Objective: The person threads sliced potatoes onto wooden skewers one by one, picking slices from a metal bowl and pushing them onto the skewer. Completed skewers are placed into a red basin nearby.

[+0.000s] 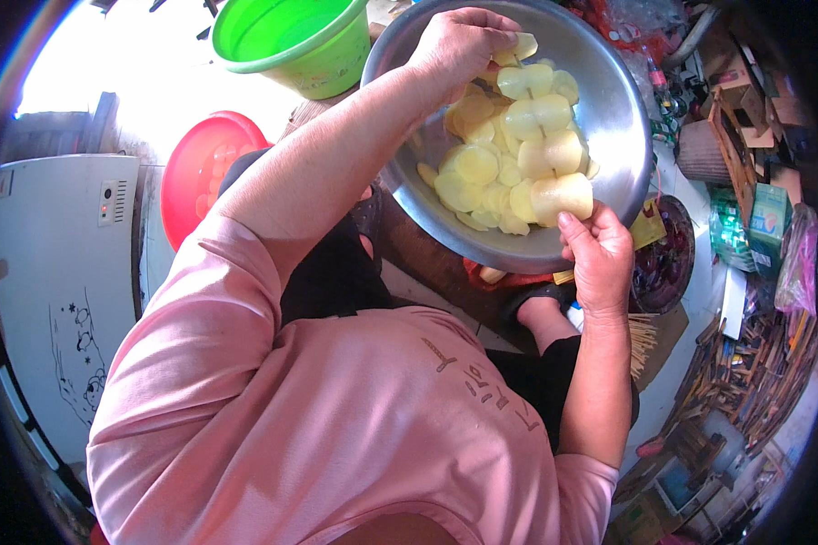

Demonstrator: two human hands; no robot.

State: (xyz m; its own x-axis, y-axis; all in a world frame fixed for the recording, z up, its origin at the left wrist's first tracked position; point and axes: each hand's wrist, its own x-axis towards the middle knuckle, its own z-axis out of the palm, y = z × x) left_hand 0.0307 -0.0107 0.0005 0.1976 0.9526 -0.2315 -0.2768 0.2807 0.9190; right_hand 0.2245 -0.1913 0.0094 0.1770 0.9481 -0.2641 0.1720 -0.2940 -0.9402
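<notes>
A large steel basin (623, 118) holds a heap of thin pale-yellow potato slices (475, 163). Above the heap, a skewer of potato slices (538, 118) runs between my two hands, its slices threaded in several small bunches with the thin stick showing in the gaps. My left hand (463, 50) reaches over the basin's far side, thumb and fingers closed on the slice at the far end. At the near end, my right hand (600, 254) is closed by the rim, its thumb against the last bunch. The stick's tip in that hand is hidden.
A green tub (291, 45) stands at the far left, with a red basin (200, 173) nearer. A white cabinet (59, 272) is at the left. On the right are a dark bowl (686, 259), a bundle of thin sticks (643, 345), boxes and piled wood (745, 363).
</notes>
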